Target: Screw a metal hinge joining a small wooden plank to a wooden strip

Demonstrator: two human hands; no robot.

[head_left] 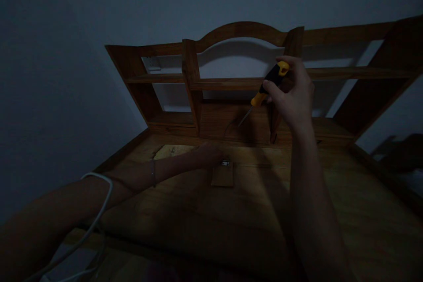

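Observation:
My right hand (294,92) is raised in front of the shelves and wrapped round the handle of a screwdriver (276,75). Yellow and black colour the handle, and the thin metal shaft points down to the left, its tip in the air above the wooden desktop (185,211). Low over the desktop, my left hand (209,155) looks closed, fingers bent in deep shadow. What they hold, if anything, is hidden. Right beside them is a small shiny metal piece (225,163), at the far end of a small flat brown wooden piece (222,178).
A wooden shelf unit (194,83) with an arched top stands along the back of the desktop. A pale, irregular flat piece (172,150) lies behind my left forearm. A white cable (107,194) loops over that arm. A wall socket (153,63) shows through the left shelf.

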